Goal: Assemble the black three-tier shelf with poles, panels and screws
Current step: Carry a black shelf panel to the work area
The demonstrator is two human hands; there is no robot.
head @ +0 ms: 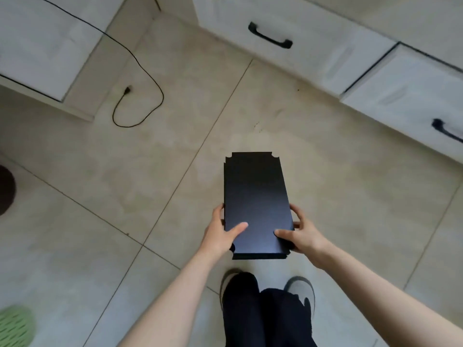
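Observation:
A black rectangular shelf panel (255, 196) with notched corners is held flat above the tiled floor, its long side pointing away from me. It looks like a thin stack, judging by its near edge. My left hand (221, 235) grips its near left edge, thumb on top and fingers underneath. My right hand (299, 234) grips the near right edge in the same way. No poles or screws are in view.
White cabinets with black handles (270, 36) line the far side and right. A black cable with a plug (140, 101) lies on the floor at the left. My shoes (299, 289) and dark trousers are below the panel. A green perforated object (15, 326) sits bottom left.

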